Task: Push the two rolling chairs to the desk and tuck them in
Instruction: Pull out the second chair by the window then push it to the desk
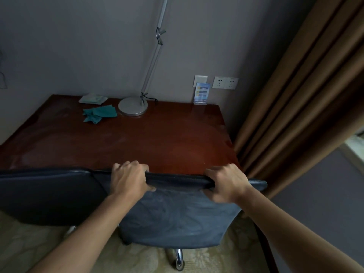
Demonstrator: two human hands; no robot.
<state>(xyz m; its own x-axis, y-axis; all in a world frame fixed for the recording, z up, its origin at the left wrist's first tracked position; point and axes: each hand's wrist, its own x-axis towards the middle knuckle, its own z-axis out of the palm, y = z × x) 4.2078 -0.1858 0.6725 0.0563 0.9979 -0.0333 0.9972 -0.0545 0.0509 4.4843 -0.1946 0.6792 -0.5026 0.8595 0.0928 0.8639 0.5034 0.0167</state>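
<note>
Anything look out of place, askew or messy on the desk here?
Only the teal cloth, lying crumpled beside the lamp base at the back of the desk. Nothing spilled or damaged.

Chair seats (pixel 177 219) hidden; lamp head (pixel 164 8) cut off.

No legible text on card (pixel 202 93)

Near edge: two blue chair backs, the right chair (pixel 177 213) and the left chair (pixel 49 194), stand side by side against the surface (pixel 157 142), closing it off.
Far left: teal cloth (pixel 99 113), white packet (pixel 93 99).
Far middle: lamp (pixel 133 108) base, arm slanting up.
Far right: card stand (pixel 201 94).
Right: curtain (pixel 295 95) just beside the surface.
Middle: bare wood, open.
</note>
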